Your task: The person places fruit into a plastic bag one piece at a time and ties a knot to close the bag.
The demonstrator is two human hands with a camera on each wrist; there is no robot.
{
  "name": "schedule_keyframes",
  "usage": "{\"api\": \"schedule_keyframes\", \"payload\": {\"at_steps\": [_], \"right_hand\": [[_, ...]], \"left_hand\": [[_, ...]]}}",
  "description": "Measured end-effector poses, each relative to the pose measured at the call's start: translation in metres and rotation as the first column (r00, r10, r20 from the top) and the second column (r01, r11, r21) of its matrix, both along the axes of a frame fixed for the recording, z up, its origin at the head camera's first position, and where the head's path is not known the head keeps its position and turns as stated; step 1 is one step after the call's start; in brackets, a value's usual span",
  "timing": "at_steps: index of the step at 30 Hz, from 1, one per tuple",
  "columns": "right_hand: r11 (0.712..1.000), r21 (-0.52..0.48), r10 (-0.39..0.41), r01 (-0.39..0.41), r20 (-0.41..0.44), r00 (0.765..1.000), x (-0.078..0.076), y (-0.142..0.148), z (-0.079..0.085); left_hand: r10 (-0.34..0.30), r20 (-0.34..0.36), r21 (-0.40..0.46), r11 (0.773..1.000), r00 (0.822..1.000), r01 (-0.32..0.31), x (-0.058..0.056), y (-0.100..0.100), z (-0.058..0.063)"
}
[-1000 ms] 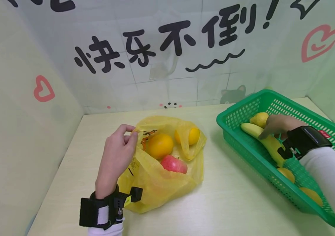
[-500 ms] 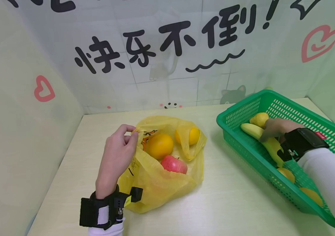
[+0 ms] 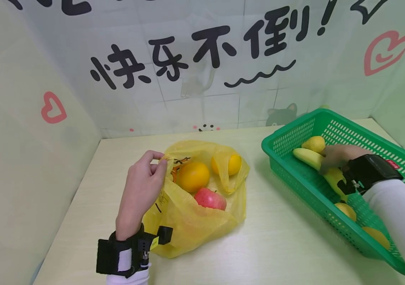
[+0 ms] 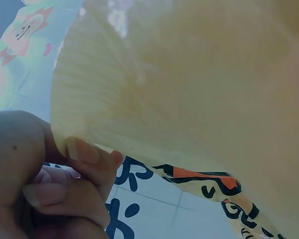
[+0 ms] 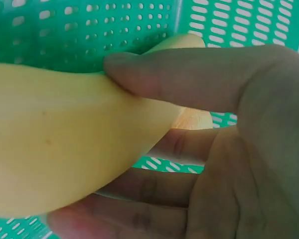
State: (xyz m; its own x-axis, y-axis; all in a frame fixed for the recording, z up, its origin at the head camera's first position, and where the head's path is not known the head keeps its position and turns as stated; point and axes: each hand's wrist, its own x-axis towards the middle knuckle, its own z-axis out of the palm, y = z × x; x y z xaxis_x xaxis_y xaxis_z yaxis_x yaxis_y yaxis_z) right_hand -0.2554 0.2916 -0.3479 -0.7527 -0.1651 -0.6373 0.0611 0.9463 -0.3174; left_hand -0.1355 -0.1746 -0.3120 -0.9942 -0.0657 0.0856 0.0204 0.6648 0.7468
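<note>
My left hand (image 3: 141,184) pinches the left edge of a yellow plastic bag (image 3: 195,231) between thumb and fingertips. The bag lies on the table with its mouth spread. Inside it I see a large orange fruit (image 3: 192,177), a second orange fruit (image 3: 235,164) partly behind a fold, and a red apple (image 3: 210,198). Over on the right, my right hand (image 3: 341,154) reaches into a green basket and grips a banana (image 3: 306,156) round its middle. Up close in the right wrist view, the thumb lies over the banana (image 5: 60,134) and the fingers curl beneath it.
The green perforated basket (image 3: 295,194) stands at the table's right side. A lemon-like yellow fruit (image 3: 314,143) lies beyond the banana, and two round yellowish fruits (image 3: 346,211) lie nearer me. White printed walls (image 3: 202,107) enclose the table (image 3: 259,245) at the back and sides.
The banana has shifted slightly to the right within the basket, under my right hand, whose fingers have closed further round it. My left hand and the bag have stayed where they were.
</note>
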Motion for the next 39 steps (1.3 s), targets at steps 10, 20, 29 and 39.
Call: {"api": "schedule_keyframes", "payload": {"at_steps": [10, 20, 29, 39], "right_hand": [[0.998, -0.044, 0.054, -0.052, 0.034, 0.998, -0.001, 0.013, 0.008], [0.990, -0.133, 0.054, -0.040, 0.103, 0.993, 0.000, 0.021, 0.019], [0.993, -0.086, 0.077, -0.078, -0.016, 0.997, -0.001, 0.025, 0.035], [0.990, -0.122, 0.063, -0.071, -0.071, 0.996, 0.002, 0.024, 0.054]], "left_hand": [[0.000, 0.002, 0.001, 1.000, 1.000, 0.000, 0.001, 0.000, 0.000], [-0.004, -0.001, -0.001, 1.000, 1.000, 0.004, 0.001, 0.000, 0.001], [-0.012, -0.015, 0.000, 1.000, 1.000, 0.012, 0.001, -0.001, 0.002], [-0.018, -0.030, -0.005, 1.000, 0.999, 0.018, 0.001, -0.001, 0.002]]}}
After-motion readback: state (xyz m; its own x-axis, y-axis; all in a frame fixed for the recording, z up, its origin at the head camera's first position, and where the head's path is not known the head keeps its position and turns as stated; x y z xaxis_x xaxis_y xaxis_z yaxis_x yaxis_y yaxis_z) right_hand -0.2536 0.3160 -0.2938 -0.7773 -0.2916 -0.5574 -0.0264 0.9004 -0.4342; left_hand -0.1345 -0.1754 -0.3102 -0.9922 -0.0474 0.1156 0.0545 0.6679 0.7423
